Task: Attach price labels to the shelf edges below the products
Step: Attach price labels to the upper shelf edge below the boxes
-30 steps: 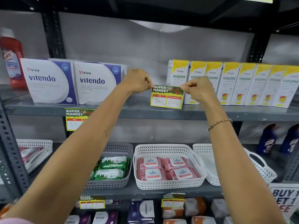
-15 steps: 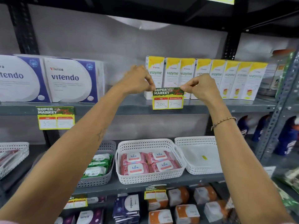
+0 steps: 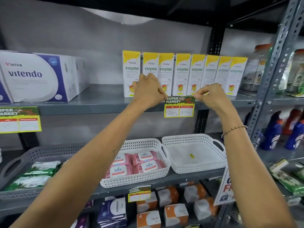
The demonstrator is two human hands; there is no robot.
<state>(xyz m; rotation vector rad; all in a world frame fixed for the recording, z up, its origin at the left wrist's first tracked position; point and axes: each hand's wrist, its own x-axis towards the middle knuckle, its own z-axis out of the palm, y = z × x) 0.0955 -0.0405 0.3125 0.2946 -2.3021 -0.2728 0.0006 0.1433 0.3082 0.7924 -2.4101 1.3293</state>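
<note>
A price label (image 3: 179, 106) is pinched at its top corners by the left grip (image 3: 148, 91) and right grip (image 3: 211, 96), against the shelf edge (image 3: 98, 110) below the Vizyme boxes (image 3: 182, 73).

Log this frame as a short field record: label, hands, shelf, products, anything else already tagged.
label: price label marked 200 and 100, against the shelf edge
left hand: left hand pinching its top left corner
right hand: right hand pinching its top right corner
products above: vizyme boxes in a row
other labels: one under the vitendo box
</note>
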